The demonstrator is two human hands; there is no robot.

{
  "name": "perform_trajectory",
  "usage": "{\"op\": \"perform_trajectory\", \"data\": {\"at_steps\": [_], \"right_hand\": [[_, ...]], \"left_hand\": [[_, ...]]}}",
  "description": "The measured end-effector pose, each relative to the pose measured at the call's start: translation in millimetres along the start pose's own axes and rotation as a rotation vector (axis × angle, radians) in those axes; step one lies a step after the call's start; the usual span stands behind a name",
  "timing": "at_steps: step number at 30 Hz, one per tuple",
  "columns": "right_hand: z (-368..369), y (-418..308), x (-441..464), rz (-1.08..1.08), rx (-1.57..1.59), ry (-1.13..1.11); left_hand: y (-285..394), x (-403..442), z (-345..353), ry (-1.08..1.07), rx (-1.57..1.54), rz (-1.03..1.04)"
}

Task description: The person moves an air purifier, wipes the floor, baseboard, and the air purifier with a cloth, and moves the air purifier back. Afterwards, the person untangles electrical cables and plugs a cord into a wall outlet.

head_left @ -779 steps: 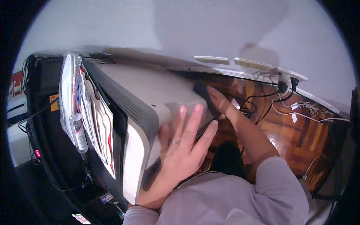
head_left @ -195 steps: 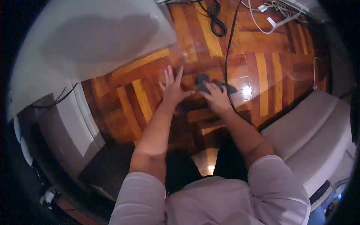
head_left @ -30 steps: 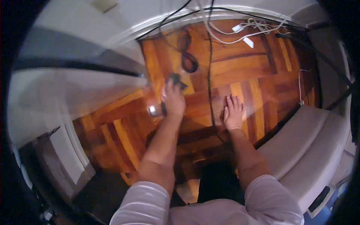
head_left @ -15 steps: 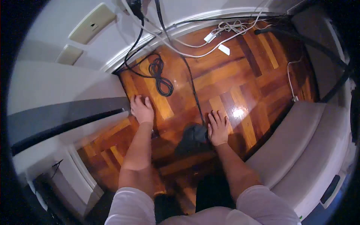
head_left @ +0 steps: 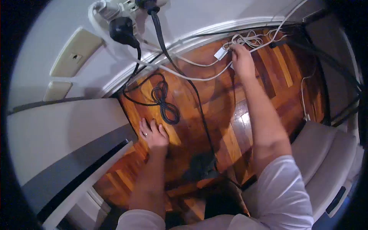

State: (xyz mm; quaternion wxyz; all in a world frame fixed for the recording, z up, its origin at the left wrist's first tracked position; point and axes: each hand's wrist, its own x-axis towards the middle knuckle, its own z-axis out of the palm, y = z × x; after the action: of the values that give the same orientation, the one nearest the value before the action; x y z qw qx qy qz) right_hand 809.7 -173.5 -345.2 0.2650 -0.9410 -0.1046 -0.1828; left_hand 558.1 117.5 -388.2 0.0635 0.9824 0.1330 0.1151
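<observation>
My left hand (head_left: 155,137) lies flat on the wooden parquet floor (head_left: 182,134), fingers spread, a ring on one finger. Just beyond its fingertips is a bundled black cord (head_left: 169,114). My right hand (head_left: 243,64) reaches far forward to a coiled white cable (head_left: 251,39) by the baseboard. Its fingers are closed at the near side of that coil, beside a white label (head_left: 221,53); the fingertips are partly hidden. A dark object (head_left: 202,165) rests on the floor between my arms, its kind unclear.
Black plugs (head_left: 123,31) and a white plug (head_left: 105,10) sit in the wall at upper left, cords hanging down. A wall plate (head_left: 76,53) is beside them. Padded grey furniture (head_left: 324,153) stands at right, a pale panel (head_left: 73,119) at left.
My right hand has left the floor beside the dark object and gone forward to the white cable coil. The view has shifted toward the wall plugs. My left hand stays flat on the floor.
</observation>
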Motion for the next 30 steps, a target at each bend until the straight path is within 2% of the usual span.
{"op": "perform_trajectory", "data": {"at_steps": [1,3,4,6,10,15,19,21,22,25,27,30], "right_hand": [[3.3,9.7,18.3,0.021,-0.086,-0.162],[7.3,16.8,37.2,0.067,-0.262,-0.31],[5.8,17.2,40.9,0.065,-0.261,-0.312],[4.1,17.0,41.2,-0.132,-0.612,-0.323],[11.3,29.9,41.3,-0.119,-0.738,-0.333],[5.6,33.0,45.6,-0.099,-0.734,-0.375],[-16.2,38.2,44.3,-0.157,-0.674,-0.25],[-20.8,50.1,34.0,-0.182,-0.72,-0.479],[-21.0,51.2,35.9,-0.164,-0.706,-0.37],[-24.4,45.1,44.6,-0.128,-0.647,-0.372],[-20.0,52.9,44.8,-0.149,-0.722,-0.415],[-17.2,46.2,49.7,-0.14,-0.552,-0.307]], "left_hand": [[-0.3,0.0,0.4,0.003,0.003,0.004],[0.7,0.3,-1.5,-0.014,0.008,-0.003],[2.5,0.6,-2.6,-0.029,0.014,-0.01],[4.0,0.9,-6.1,-0.026,0.023,0.0],[1.5,1.2,-3.0,-0.005,0.056,0.021],[4.2,1.9,-6.3,-0.034,0.072,-0.007],[5.3,0.8,-6.1,-0.036,0.055,-0.018],[4.6,0.2,-6.1,-0.032,0.051,-0.017],[5.3,0.9,-5.8,-0.026,0.047,-0.013],[6.3,0.9,-5.3,-0.018,0.031,-0.027],[5.5,0.5,-6.4,-0.035,0.032,-0.019],[5.3,1.4,-7.3,-0.036,0.04,-0.023]]}}
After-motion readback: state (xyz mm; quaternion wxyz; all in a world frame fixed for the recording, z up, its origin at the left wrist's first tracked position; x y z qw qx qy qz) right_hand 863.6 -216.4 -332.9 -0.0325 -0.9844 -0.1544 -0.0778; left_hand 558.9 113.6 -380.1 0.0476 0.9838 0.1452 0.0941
